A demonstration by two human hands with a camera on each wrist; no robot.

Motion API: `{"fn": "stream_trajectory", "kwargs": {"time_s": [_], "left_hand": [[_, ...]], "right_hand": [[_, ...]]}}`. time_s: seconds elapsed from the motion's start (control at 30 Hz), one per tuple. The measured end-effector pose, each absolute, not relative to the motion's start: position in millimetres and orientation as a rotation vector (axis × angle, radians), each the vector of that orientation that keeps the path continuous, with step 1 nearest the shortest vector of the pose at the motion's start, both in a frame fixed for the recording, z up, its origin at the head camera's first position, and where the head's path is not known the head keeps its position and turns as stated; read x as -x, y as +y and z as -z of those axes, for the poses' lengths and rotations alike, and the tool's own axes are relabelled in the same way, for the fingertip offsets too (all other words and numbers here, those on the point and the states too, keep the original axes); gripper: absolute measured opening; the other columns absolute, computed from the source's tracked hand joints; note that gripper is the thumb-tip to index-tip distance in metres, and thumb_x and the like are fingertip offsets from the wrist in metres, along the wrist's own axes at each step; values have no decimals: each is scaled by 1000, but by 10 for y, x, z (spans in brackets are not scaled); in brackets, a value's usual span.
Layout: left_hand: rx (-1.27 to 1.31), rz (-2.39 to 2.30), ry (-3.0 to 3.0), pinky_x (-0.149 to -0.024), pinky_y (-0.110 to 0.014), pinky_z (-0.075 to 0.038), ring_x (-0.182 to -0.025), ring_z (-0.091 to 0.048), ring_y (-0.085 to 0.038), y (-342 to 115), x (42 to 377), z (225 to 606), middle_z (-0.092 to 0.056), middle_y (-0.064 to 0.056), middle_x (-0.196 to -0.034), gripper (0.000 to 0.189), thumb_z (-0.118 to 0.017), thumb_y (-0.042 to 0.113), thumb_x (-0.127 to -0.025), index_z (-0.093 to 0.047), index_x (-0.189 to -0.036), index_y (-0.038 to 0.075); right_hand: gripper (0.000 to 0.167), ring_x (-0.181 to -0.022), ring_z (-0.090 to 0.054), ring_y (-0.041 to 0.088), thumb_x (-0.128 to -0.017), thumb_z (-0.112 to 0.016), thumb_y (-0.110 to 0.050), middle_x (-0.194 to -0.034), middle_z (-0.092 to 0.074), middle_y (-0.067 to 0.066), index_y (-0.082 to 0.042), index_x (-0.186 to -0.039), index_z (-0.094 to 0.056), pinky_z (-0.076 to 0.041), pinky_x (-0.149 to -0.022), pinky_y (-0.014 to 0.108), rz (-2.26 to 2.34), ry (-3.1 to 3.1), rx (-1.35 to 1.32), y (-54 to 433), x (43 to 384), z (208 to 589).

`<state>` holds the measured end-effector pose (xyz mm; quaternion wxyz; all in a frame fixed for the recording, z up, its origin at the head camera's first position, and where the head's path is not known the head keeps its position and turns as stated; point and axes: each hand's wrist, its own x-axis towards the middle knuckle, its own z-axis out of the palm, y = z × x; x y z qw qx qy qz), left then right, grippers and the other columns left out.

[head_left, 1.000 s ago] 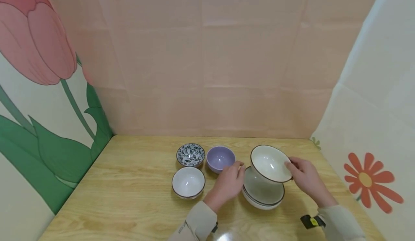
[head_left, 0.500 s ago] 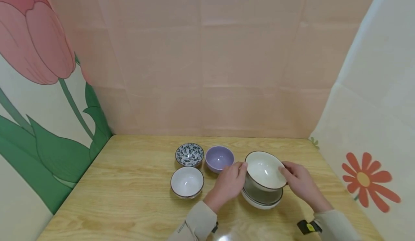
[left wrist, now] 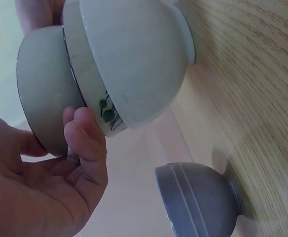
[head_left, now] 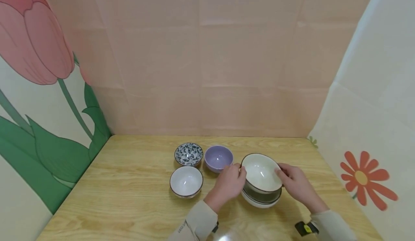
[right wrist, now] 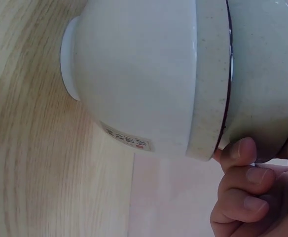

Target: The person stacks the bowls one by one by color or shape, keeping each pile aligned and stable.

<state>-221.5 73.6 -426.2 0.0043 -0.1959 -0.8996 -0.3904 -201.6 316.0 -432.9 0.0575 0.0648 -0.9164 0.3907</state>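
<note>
A cream bowl with a dark rim is held by both hands, tilted, over a stack of larger bowls. My left hand grips its left edge, thumb at the rim and fingers against the side. On the opposite edge my right hand pinches the rim, thumb inside. In the left wrist view, the stack's outer white bowl has a speckled bowl with green leaves nested in it. The held bowl's lower part sits within the stack's mouth; whether it touches the bottom is hidden.
Left of the stack stand a purple bowl, a blue-and-white patterned bowl and a white bowl with a dark rim. They rest on a wooden table, with a pink backdrop behind it.
The cream bowl has come down and left over the stack. My left hand, earlier apart from it, now grips its left edge; my right hand has kept its hold.
</note>
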Motion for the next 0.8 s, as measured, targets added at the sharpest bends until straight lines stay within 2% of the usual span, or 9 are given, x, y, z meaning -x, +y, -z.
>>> {"fn": "stream_trajectory", "kwargs": {"time_s": [0.27,0.47,0.6,0.8], "left_hand": [[626,1232,-2812,-65,-29,-50,-66,-53,-12,745,2214,4278,-60,-1,-75,34,-43,24,-104,-68,-94,4],[651,1202,-2786,-67,-30,-52,-69,-55,-12,745,2217,4310,-61,-3,-75,33,-43,22,-104,-67,-89,5],[664,1175,-2777,-68,-30,-52,-71,-58,-12,745,2223,4328,-63,-4,-77,33,-43,22,-103,-67,-89,4],[679,1177,-2788,-60,-25,-46,-63,-51,-11,759,2227,4369,-54,0,-67,30,-44,20,-101,-62,-79,8]], "right_hand": [[40,-78,-65,15,-106,-50,-20,-105,-71,20,12,-129,-57,-56,-60,26,-1212,-2769,-201,3155,1999,4347],[41,-79,-65,14,-106,-50,-20,-106,-71,21,12,-130,-57,-56,-61,25,-1212,-2779,-180,3151,1992,4354],[38,-75,-62,12,-105,-50,-19,-101,-71,18,12,-127,-59,-55,-59,26,-1194,-2774,-181,3148,1987,4358],[34,-69,-59,9,-105,-51,-18,-92,-71,11,9,-122,-63,-52,-58,25,-1159,-2766,-198,3148,1968,4373]]}}
